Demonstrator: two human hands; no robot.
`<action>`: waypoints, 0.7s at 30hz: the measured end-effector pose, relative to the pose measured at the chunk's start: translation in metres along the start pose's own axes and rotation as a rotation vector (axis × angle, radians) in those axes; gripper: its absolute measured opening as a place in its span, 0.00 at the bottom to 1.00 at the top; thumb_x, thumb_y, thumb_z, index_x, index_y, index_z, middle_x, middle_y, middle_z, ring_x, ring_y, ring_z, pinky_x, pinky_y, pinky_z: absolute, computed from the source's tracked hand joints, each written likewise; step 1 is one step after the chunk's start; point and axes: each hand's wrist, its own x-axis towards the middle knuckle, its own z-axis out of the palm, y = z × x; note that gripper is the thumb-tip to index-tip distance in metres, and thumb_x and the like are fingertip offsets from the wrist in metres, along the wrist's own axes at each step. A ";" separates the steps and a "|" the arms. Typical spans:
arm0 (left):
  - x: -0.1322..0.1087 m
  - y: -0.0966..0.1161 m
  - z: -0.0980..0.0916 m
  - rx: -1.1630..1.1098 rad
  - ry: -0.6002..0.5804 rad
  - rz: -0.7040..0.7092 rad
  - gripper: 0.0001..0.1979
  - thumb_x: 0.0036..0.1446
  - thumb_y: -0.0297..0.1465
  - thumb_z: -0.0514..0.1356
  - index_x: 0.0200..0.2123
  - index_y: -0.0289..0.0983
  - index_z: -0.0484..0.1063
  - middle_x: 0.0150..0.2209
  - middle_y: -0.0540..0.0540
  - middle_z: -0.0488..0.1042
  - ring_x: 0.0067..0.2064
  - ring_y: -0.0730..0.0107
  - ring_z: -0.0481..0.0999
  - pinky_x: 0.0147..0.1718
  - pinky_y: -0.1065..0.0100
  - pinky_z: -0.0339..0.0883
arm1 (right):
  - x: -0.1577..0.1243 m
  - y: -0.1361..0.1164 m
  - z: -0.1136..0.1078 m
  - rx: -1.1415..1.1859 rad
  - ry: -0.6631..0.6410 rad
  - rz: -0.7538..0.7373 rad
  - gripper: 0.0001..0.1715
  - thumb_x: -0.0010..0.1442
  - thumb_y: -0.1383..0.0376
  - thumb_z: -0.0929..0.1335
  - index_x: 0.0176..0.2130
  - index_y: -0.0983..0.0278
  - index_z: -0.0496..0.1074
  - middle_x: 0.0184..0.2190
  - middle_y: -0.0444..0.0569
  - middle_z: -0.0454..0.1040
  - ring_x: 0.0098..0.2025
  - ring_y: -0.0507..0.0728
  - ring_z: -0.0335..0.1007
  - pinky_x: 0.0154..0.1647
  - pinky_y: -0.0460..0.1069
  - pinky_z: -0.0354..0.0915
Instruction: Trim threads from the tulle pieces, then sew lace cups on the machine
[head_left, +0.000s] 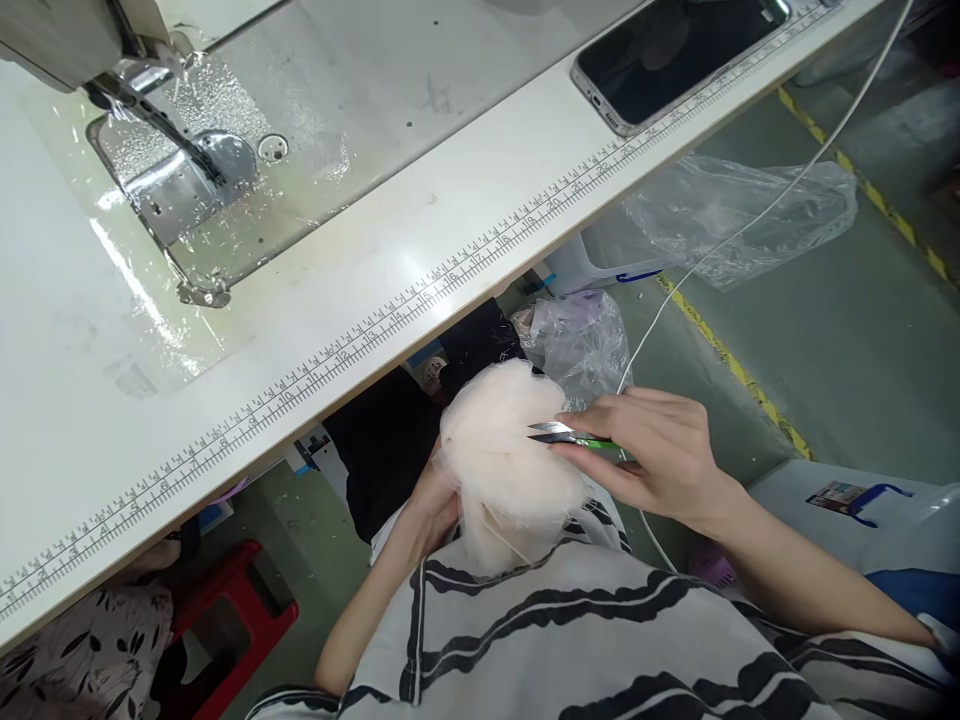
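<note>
A puffy bunch of pale peach tulle [510, 440] sits in front of my striped shirt, below the table edge. My left hand [439, 490] is behind its left side; the fingers are mostly hidden by the fabric, but the hand appears closed around it from beneath. In my right hand [652, 450] is a pair of thread snips [574, 437] with a green part, pinched between thumb and fingers. The two blades are slightly apart and point left, lying over the right part of the tulle. Whether they touch it I cannot tell.
A sewing machine [180, 170] stands on the white table [360, 290], whose front edge carries a printed ruler. A phone [675, 60] lies at the far right, with a white cable [750, 220] hanging nearby. Plastic bags, bins and a red stool [247, 610] are on the floor.
</note>
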 end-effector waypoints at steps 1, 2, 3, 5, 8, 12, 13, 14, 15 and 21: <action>0.000 0.000 0.000 -0.004 0.008 0.002 0.29 0.36 0.25 0.74 0.45 0.47 0.79 0.45 0.45 0.80 0.48 0.49 0.78 0.42 0.58 0.75 | 0.000 0.000 0.001 -0.025 0.007 -0.019 0.06 0.62 0.65 0.71 0.40 0.64 0.71 0.24 0.44 0.74 0.21 0.49 0.64 0.23 0.47 0.56; 0.000 -0.001 0.000 -0.005 0.016 0.006 0.29 0.35 0.25 0.75 0.45 0.47 0.79 0.45 0.45 0.80 0.49 0.49 0.78 0.43 0.58 0.75 | 0.001 0.000 0.001 -0.049 0.013 -0.032 0.06 0.62 0.64 0.70 0.39 0.64 0.71 0.24 0.44 0.74 0.21 0.49 0.64 0.23 0.47 0.56; 0.000 -0.001 0.000 -0.005 0.021 0.010 0.29 0.34 0.25 0.75 0.44 0.47 0.79 0.45 0.45 0.80 0.49 0.48 0.78 0.43 0.58 0.75 | 0.002 0.000 0.002 -0.069 0.018 -0.041 0.05 0.62 0.64 0.70 0.39 0.64 0.71 0.24 0.43 0.74 0.21 0.49 0.64 0.23 0.47 0.56; 0.000 -0.001 0.001 -0.010 0.019 0.016 0.30 0.33 0.24 0.75 0.44 0.48 0.79 0.46 0.46 0.80 0.49 0.48 0.78 0.43 0.58 0.75 | 0.003 0.000 0.003 -0.098 0.025 -0.054 0.06 0.62 0.64 0.70 0.39 0.64 0.71 0.24 0.44 0.74 0.22 0.49 0.65 0.23 0.47 0.57; 0.000 0.000 0.003 -0.024 0.010 0.006 0.31 0.33 0.23 0.75 0.45 0.48 0.79 0.46 0.46 0.80 0.49 0.48 0.77 0.44 0.59 0.74 | 0.004 -0.001 0.004 -0.118 0.025 -0.076 0.06 0.61 0.64 0.71 0.38 0.65 0.72 0.24 0.44 0.75 0.22 0.49 0.66 0.23 0.47 0.57; -0.001 0.001 0.003 -0.023 0.006 0.003 0.28 0.35 0.22 0.74 0.44 0.45 0.79 0.45 0.44 0.81 0.50 0.46 0.77 0.44 0.57 0.74 | 0.005 -0.001 0.004 -0.139 0.027 -0.086 0.05 0.62 0.64 0.71 0.37 0.64 0.73 0.24 0.43 0.75 0.22 0.49 0.66 0.23 0.47 0.56; 0.000 0.000 0.003 -0.023 0.006 0.006 0.28 0.35 0.22 0.73 0.44 0.45 0.80 0.45 0.44 0.81 0.50 0.45 0.77 0.44 0.56 0.74 | 0.005 -0.001 0.004 -0.144 0.029 -0.085 0.05 0.62 0.64 0.71 0.37 0.64 0.73 0.24 0.43 0.75 0.22 0.49 0.66 0.22 0.47 0.56; 0.000 0.000 0.002 -0.024 0.005 0.007 0.27 0.35 0.22 0.73 0.43 0.45 0.80 0.44 0.43 0.81 0.51 0.45 0.77 0.45 0.56 0.74 | 0.005 -0.001 0.004 -0.148 0.029 -0.083 0.05 0.62 0.64 0.70 0.37 0.64 0.73 0.24 0.42 0.75 0.22 0.49 0.66 0.22 0.47 0.56; 0.001 0.000 0.002 -0.029 0.006 0.010 0.27 0.35 0.22 0.73 0.43 0.45 0.80 0.44 0.43 0.81 0.51 0.45 0.77 0.45 0.56 0.74 | 0.005 -0.001 0.005 -0.150 0.029 -0.082 0.05 0.62 0.64 0.71 0.37 0.64 0.73 0.24 0.42 0.75 0.22 0.49 0.66 0.22 0.47 0.56; 0.001 -0.002 -0.004 -0.020 0.005 -0.010 0.27 0.36 0.24 0.74 0.43 0.46 0.80 0.47 0.46 0.80 0.50 0.47 0.77 0.45 0.57 0.74 | 0.004 -0.001 0.006 -0.109 0.043 -0.048 0.04 0.62 0.66 0.71 0.37 0.64 0.72 0.24 0.44 0.76 0.21 0.49 0.66 0.23 0.47 0.56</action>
